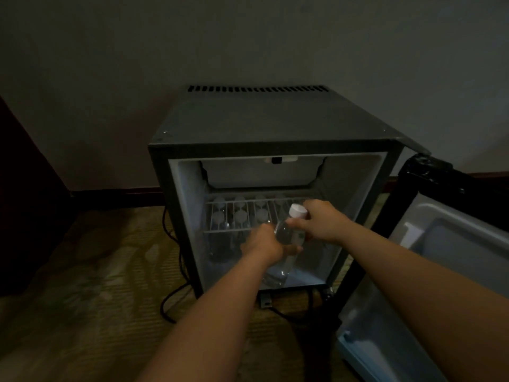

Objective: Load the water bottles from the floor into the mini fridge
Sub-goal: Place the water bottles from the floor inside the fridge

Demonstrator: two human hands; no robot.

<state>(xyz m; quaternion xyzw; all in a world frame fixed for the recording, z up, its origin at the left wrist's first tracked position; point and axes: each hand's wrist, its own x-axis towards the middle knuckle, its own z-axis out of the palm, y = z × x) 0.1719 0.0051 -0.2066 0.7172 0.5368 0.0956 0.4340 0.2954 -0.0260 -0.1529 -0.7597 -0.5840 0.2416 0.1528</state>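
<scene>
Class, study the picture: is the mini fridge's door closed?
No, the door stands swung open at the right, while the left hand and right hand hold a water bottle before the exposed interior.

The mini fridge [275, 119] stood mid-frame against the wall [248, 37], its door [446, 244] open at right. Inside, stored bottles [220, 249] stood left, under the wire shelf [231, 216]. Before the opening, a bottle [287, 234] was held by the left hand [264, 248] low and the right hand [321, 221] above.

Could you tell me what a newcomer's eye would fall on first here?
At centre the left hand grips the body and the right hand the neck of a clear, white-capped water bottle before the open mini fridge. More bottles stand under the wire shelf inside.
</scene>
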